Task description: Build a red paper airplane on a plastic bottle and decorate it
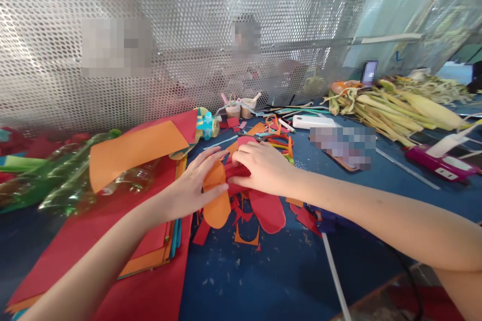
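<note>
My left hand [194, 183] lies over an orange oval cut-out [217, 213], its thumb across the front and its fingers stretched out along the top. Beside it my right hand [263, 165] curls its fingers and thumb around a red piece [238, 183] that looks like paper or foam sheet. Its far side is hidden by the hand. A longer red rounded cut-out [268, 213] reaches out below my right hand. Red and orange scraps [246, 233] lie around and under both hands on the blue table [241, 281].
Red sheets [150, 291] and a stack of coloured sheets [150, 261] lie left. Green plastic bottles [75, 180] sit behind, an orange sheet [139, 153] over them. Right are a phone [339, 148], a magenta power strip [440, 163] and dried husks [406, 108]. Perforated mesh [188, 25] stands behind.
</note>
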A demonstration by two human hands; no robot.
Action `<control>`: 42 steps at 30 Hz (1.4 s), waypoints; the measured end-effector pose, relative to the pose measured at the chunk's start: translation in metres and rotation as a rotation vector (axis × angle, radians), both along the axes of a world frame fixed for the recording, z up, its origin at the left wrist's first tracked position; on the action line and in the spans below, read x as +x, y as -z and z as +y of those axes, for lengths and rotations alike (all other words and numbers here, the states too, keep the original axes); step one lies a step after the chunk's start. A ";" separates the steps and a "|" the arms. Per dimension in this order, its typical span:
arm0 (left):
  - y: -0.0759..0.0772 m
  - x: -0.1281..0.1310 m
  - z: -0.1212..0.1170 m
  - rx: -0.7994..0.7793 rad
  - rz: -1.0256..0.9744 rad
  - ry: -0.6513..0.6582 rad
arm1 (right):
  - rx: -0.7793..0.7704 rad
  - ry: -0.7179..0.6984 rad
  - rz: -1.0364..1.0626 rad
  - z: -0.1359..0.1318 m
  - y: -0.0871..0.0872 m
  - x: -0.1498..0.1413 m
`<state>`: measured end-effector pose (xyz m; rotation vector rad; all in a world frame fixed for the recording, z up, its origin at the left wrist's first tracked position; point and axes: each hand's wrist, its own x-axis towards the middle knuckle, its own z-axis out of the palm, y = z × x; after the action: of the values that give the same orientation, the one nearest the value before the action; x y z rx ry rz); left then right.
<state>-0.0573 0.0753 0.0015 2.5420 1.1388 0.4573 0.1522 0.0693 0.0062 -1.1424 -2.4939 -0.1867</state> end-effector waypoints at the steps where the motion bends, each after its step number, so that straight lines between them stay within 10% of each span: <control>1: 0.000 0.000 0.001 -0.010 -0.005 -0.001 | 0.001 0.002 -0.001 0.000 0.000 0.000; 13: 0.004 0.004 0.001 -0.166 -0.153 -0.092 | -0.020 0.026 -0.014 -0.008 -0.004 -0.002; 23: -0.012 -0.028 0.010 -0.549 -0.138 0.161 | -0.025 0.047 -0.023 -0.014 -0.005 0.001; 42: -0.006 -0.017 0.014 -0.516 -0.301 0.027 | -0.054 0.125 -0.031 -0.004 -0.011 -0.015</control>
<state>-0.0745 0.0889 0.0080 1.9651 0.9586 0.4506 0.1377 0.0656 0.0174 -1.3289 -2.4692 -0.1740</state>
